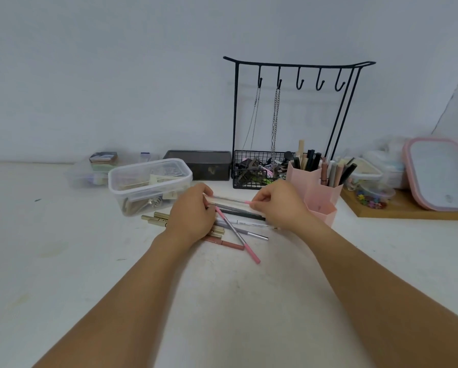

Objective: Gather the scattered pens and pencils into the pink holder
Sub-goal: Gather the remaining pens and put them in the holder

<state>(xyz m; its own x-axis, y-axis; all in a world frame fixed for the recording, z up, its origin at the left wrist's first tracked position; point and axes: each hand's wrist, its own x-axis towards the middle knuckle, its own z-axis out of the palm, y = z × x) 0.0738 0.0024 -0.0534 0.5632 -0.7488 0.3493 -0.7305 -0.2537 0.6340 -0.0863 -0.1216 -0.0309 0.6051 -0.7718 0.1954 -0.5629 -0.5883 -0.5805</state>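
Observation:
A small bundle of pens is held level above the white table, between both hands. My left hand grips its left end, and my right hand pinches its right end, where a pink tip shows. Under the hands lie more scattered pens: a grey one with pink ends, a dark one, a brownish-pink one and gold-capped ones. The pink holder stands just right of my right hand, with several pens and brushes upright in it.
A clear plastic box sits left of the hands. Behind stand a dark tin, a black wire rack with hanging chains and a basket, and small tubs at the back left. A wooden tray and pink-rimmed lid are at right.

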